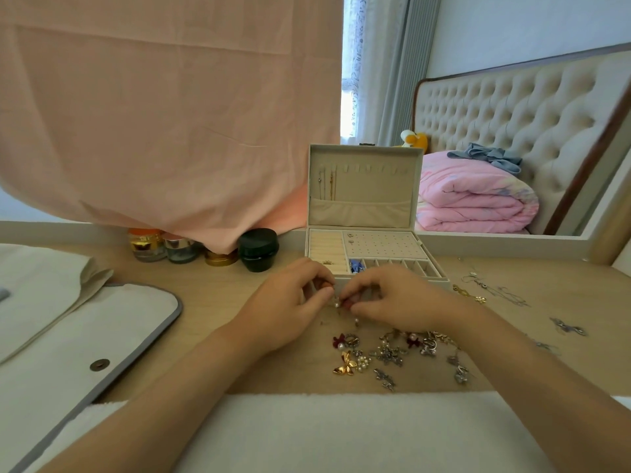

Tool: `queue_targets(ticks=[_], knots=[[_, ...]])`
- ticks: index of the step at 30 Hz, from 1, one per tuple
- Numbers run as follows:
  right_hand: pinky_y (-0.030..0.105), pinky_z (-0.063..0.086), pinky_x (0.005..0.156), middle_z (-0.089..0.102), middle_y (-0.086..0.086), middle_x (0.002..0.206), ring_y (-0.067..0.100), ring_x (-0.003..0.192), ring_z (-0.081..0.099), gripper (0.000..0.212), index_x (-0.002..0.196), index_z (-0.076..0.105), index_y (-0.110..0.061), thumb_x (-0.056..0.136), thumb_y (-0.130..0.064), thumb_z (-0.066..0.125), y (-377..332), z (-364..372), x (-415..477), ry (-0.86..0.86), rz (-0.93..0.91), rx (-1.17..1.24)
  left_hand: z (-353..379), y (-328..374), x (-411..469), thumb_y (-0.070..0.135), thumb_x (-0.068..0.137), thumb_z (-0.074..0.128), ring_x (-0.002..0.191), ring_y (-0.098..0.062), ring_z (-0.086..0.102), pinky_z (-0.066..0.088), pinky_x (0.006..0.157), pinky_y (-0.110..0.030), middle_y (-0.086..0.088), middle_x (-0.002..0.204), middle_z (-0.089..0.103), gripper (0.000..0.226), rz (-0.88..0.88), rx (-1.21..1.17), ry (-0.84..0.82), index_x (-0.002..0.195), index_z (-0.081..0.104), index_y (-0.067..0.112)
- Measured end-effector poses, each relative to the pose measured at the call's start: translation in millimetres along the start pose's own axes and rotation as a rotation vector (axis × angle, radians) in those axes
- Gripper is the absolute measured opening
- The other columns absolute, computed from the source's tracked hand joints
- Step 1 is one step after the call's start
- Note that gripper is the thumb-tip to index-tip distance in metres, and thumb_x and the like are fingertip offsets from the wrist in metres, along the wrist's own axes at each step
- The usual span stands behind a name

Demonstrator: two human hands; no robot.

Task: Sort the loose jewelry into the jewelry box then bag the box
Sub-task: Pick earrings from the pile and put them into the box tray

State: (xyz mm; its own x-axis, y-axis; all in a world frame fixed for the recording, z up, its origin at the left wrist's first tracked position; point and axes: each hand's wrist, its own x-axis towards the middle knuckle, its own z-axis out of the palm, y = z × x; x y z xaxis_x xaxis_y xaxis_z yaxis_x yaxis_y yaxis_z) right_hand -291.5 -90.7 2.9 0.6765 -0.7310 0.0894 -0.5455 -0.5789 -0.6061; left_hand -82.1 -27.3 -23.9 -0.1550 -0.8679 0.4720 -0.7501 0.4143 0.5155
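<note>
Both hands meet just in front of the jewelry box, fingers curled in. The left hand and the right hand each pinch one small earring between thumb and fingertips; it has a pearl and a dark red part, and a second pearl hangs below it. The hands hold nothing else. Whether the earring touches the table I cannot tell.

Directly beyond the fingertips the box stands open, its front wall close behind the knuckles and its lid upright at the back. The small front compartments lie just past the right fingers, the ring rolls just past the left fingers.

On the near side of the fingers, toward the person, the loose jewelry lies scattered, apart from the hands, running under the right wrist. Right of the right fingers, thin chains sprawl near the box's corner.

Left of the left fingers, bare tabletop stretches to the grey-trimmed edge of a cream bag lying flat. Beyond and left of the fingers, a black jar and glass jars line the table's far edge under a hanging pink cloth. White fabric covers the near edge under the forearms.
</note>
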Motion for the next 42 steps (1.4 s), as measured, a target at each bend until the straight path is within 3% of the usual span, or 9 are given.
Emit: queue_targets(ticks=[3,8,15,19,25,30,36,39,42], knots=[[0.026,0.056,0.06,0.076,0.001,0.096,0.025,0.06,0.066,0.02,0.102,0.074,-0.018,0.088,-0.004,0.073,-1,-11,-1,0.052,0.067,0.318,-2,2,3,0.032,0.097,0.06,0.095,0.0,0.056,0.046,0.075,-0.014,0.02,0.098,0.059,0.01,-0.002,-0.022,0.02,0.106,0.063,0.034],[0.022,0.031,0.042,0.077,0.009,0.102,0.015,0.052,0.061,0.02,0.115,0.061,-0.01,0.096,-0.005,0.063,3,-28,0,0.067,0.163,0.58,-4,8,10,0.027,0.097,0.061,0.093,-0.004,0.063,0.049,0.076,-0.02,0.014,0.094,0.066,0.012,-0.081,-0.222,0.049,0.107,0.064,0.033],[0.021,0.032,0.042,0.077,0.009,0.103,0.015,0.054,0.06,0.02,0.11,0.065,-0.012,0.091,-0.008,0.07,5,-47,7,0.215,0.173,0.659,-8,23,45,0.028,0.094,0.066,0.087,-0.009,0.064,0.055,0.083,-0.032,0.01,0.088,0.067,0.011,-0.07,-0.26,0.048,0.102,0.067,0.034],[0.028,0.037,0.053,0.075,0.007,0.088,0.012,0.049,0.057,0.017,0.103,0.072,-0.016,0.088,-0.008,0.074,7,-48,13,0.321,0.173,0.591,-7,26,73,0.027,0.094,0.068,0.085,-0.012,0.064,0.058,0.082,-0.039,0.015,0.09,0.068,0.012,-0.09,-0.285,0.027,0.102,0.07,0.036],[0.025,0.046,0.048,0.07,0.006,0.086,0.019,0.046,0.052,0.023,0.105,0.071,-0.017,0.088,-0.003,0.073,19,-45,21,0.356,0.181,0.498,2,22,100,0.027,0.094,0.069,0.09,-0.011,0.063,0.056,0.086,-0.034,0.014,0.095,0.066,0.017,-0.118,-0.23,0.082,0.108,0.065,0.034],[0.026,0.045,0.044,0.073,0.011,0.089,0.004,0.039,0.051,0.018,0.093,0.074,-0.014,0.083,0.001,0.075,27,-45,23,0.306,0.212,0.306,12,10,102,0.027,0.09,0.074,0.085,-0.004,0.061,0.05,0.077,-0.02,0.015,0.095,0.068,0.015,-0.108,-0.192,0.082,0.102,0.065,0.033],[0.009,0.044,0.058,0.076,-0.007,0.086,-0.01,0.056,0.058,0.02,0.086,0.077,-0.022,0.073,-0.009,0.086,33,-52,23,0.275,0.173,0.139,22,9,107,0.028,0.089,0.075,0.088,-0.005,0.063,0.05,0.077,-0.017,0.013,0.093,0.071,0.017,-0.125,-0.207,0.007,0.105,0.072,0.029],[0.01,0.044,0.063,0.076,-0.008,0.086,-0.008,0.06,0.06,0.019,0.082,0.078,-0.023,0.071,-0.011,0.088,36,-53,24,0.262,0.169,0.097,31,9,107,0.026,0.087,0.076,0.085,-0.003,0.063,0.047,0.069,-0.012,0.015,0.092,0.071,0.017,-0.124,-0.128,-0.043,0.103,0.074,0.029],[0.018,0.051,0.07,0.076,-0.008,0.085,-0.001,0.071,0.066,0.018,0.08,0.078,-0.025,0.071,-0.013,0.088,38,-52,24,0.26,0.161,0.077,36,6,107,0.029,0.086,0.077,0.085,-0.003,0.064,0.056,0.077,-0.027,0.017,0.093,0.07,0.018,-0.131,-0.089,-0.126,0.103,0.075,0.032]])
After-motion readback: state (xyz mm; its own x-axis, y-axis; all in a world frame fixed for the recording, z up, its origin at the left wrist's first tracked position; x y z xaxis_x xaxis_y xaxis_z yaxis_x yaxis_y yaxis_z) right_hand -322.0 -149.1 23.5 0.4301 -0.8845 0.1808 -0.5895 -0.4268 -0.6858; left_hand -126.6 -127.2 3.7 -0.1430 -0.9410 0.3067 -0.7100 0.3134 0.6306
